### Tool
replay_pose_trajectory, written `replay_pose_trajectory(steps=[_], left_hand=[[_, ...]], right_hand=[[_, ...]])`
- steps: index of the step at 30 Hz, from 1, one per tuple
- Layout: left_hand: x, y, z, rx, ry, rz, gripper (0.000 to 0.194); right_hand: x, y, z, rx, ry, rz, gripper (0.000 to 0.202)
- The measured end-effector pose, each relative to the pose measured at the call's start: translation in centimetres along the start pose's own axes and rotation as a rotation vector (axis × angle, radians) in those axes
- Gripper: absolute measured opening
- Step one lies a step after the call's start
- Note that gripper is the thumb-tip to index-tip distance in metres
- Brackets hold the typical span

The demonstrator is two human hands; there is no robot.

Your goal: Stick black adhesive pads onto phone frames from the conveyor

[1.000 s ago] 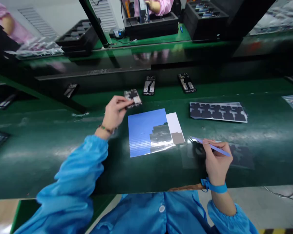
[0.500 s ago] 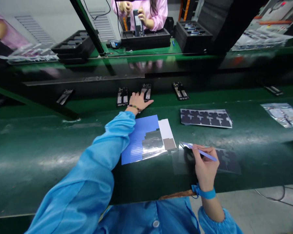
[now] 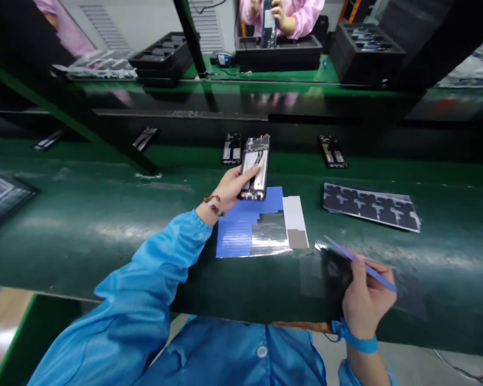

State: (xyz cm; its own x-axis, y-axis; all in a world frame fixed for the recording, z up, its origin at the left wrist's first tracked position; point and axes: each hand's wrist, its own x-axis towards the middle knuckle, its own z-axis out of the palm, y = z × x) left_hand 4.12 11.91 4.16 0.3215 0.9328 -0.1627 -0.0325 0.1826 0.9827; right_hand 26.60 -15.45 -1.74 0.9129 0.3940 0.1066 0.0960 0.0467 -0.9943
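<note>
Gripped in my left hand (image 3: 232, 187) is an opened phone body (image 3: 256, 166), tilted above the far edge of a blue sheet (image 3: 233, 236), my thumb across its inner face. Grey film pieces (image 3: 270, 230) lie on that sheet, with a white and grey card (image 3: 295, 217) at its right. My right hand (image 3: 368, 292) is closed round purple tweezers (image 3: 376, 276), whose tips point up and left over a clear film (image 3: 312, 273) on the bench. Dark die-cut sheets (image 3: 370, 206) are stacked beyond my right hand.
Further phone bodies (image 3: 231, 148) sit along the back strip of the green bench (image 3: 104, 214). A green post (image 3: 104, 153) slants down at the left. Behind the bench, a person in pink (image 3: 301, 16) holds a phone over a black tray (image 3: 282, 58).
My left hand has lifted the phone body off the back strip and brought it nearer, over the blue sheet. The whole view has shifted left. My right hand still holds the tweezers.
</note>
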Motion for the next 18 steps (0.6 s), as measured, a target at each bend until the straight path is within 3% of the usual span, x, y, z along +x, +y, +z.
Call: replay_pose_trajectory(steps=[2, 4, 6, 9, 11, 13, 16, 18], left_hand=[[-3.3, -0.8, -0.8, -0.142, -0.02, -0.065, 0.058], [-5.5, -1.3, -1.2, -0.142, -0.069, -0.014, 0.058], [-7.0, -1.9, -1.2, -0.104, -0.173, 0.106, 0.071], [-8.5, -3.0, -0.3, -0.063, -0.333, 0.197, 0.09], [-9.4, -3.9, 0.7, -0.027, -0.383, 0.178, 0.079], [-10.3, -4.8, 1.7, 0.01, -0.363, 0.145, 0.064], [-11.4, -5.8, 2.6, 0.167, -0.287, 0.127, 0.051], [-11.9, -6.1, 2.7, 0.387, -0.271, 0.22, 0.046]], right_hand=[[0.7, -0.3, 0.5, 0.061, 0.078, -0.052, 0.035], [1.7, -1.3, 1.5, 0.166, 0.074, -0.1, 0.033], [2.8, -2.8, 3.3, 0.274, -0.043, -0.065, 0.029], [4.1, -4.9, 7.0, 0.357, -0.291, 0.189, 0.032], [4.4, -5.6, 9.6, 0.386, -0.402, 0.319, 0.031], [4.2, -5.3, 11.8, 0.374, -0.508, 0.359, 0.03], [3.2, -3.8, 13.7, 0.244, -0.612, 0.242, 0.032], [2.6, -2.6, 14.0, 0.087, -0.639, 0.119, 0.034]])
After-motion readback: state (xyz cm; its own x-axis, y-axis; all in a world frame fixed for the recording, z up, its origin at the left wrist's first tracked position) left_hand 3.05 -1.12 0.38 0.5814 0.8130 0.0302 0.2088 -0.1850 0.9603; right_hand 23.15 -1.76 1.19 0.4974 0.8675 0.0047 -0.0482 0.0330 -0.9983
